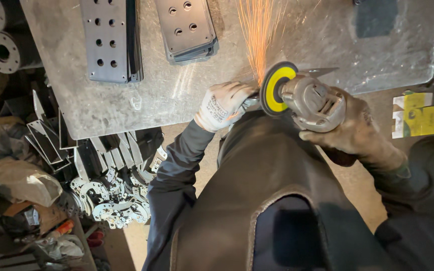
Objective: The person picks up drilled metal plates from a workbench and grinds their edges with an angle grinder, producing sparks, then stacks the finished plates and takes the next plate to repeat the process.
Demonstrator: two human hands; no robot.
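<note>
Right hand (350, 133) is gripping the grinder (310, 100) firmly; left hand (224, 104) is clamping the workpiece (251, 102) at the table (177, 95) edge. Sparks (257, 35) are flying away: maintaining that angle is advisable.

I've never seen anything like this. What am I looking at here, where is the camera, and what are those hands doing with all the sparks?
No machine here: a person works with two gloved hands, and the one camera sits on their head, looking straight down over their dark apron. The right hand holds an angle grinder, whose round yellow-faced disc meets a small metal piece at the near edge of a steel table. The left hand, in a white glove, steadies that piece, which is mostly hidden. Orange sparks shoot away across the table. Farther back lie two stacks of dark plates with drilled holes. On the floor to the left is a heap of metal parts.
</note>
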